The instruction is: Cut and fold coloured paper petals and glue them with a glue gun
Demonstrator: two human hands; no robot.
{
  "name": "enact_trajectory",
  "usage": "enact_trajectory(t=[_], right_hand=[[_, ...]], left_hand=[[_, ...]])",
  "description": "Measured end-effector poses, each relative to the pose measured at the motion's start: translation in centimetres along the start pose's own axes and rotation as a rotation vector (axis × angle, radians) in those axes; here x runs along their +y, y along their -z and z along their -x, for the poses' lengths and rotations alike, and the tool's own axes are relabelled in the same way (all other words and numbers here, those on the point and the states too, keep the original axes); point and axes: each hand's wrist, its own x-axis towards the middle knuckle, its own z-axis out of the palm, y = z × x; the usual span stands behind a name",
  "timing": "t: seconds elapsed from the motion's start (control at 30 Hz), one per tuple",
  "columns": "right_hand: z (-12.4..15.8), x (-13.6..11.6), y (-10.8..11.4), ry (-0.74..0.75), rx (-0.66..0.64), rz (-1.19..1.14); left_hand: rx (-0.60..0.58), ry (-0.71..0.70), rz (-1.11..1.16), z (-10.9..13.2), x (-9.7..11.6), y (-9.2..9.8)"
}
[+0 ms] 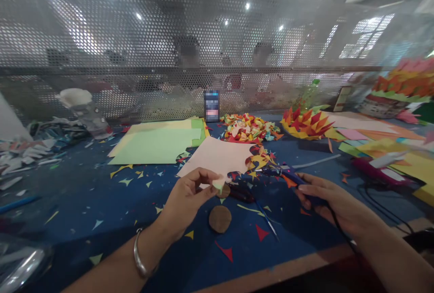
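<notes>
My left hand (pixel 190 198), a bracelet on its wrist, pinches a small pale pink and green paper piece (pixel 219 183) between thumb and fingers. In my right hand (pixel 325 196) is a dark blue corded tool (pixel 294 175) shaped like a soldering iron, its slim metal tip pointing left. The tip is over small coloured paper scraps (pixel 259 159) at the right edge of a pale pink sheet (pixel 217 153). Below my left fingertips lies a round brown disc (pixel 220 219), with another one partly hidden behind. A thin blue-shafted tool (pixel 266 220) rests beside them.
A heap of folded paper pieces (pixel 249 128) and a red-orange paper flower (pixel 307 123) stand at the back. Green sheets (pixel 159 144) lie left, near a plastic cup (pixel 84 112). A phone (pixel 212 105) leans against the perforated screen (pixel 142 49). Coloured paper (pixel 389 148) covers the right side.
</notes>
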Motion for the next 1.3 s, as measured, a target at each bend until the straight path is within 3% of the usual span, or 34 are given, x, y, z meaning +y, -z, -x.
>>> enact_trajectory(t=[0.17,0.33,0.53,0.73,0.93,1.17,1.3], right_hand=[[0.2,0.1,-0.9,0.030,-0.052,0.068],[0.8,0.0,-2.1,0.043,-0.153,0.044],[1.1,-0.1,-2.7,0.018,-0.166,0.045],[0.4,0.0,-2.4,0.097,-0.125,0.133],[0.1,0.0,-3.2,0.139,-0.146,0.174],[0.1,0.2,-4.1,0.063,-0.268,0.148],[0.4,0.1,-4.5,0.049,-0.248,0.159]], left_hand=[[-0.003,0.079,0.156,0.0,0.3,-0.5],[-0.005,0.064,0.210,-0.2,0.7,-0.4],[-0.025,0.038,0.139,-0.1,0.8,0.2],[0.003,0.023,0.164,-0.2,1.0,0.8],[-0.052,0.010,0.155,0.0,0.4,0.9],[-0.045,-0.013,0.079,0.3,0.8,0.6],[-0.044,-0.050,-0.043,0.3,0.6,0.7]])
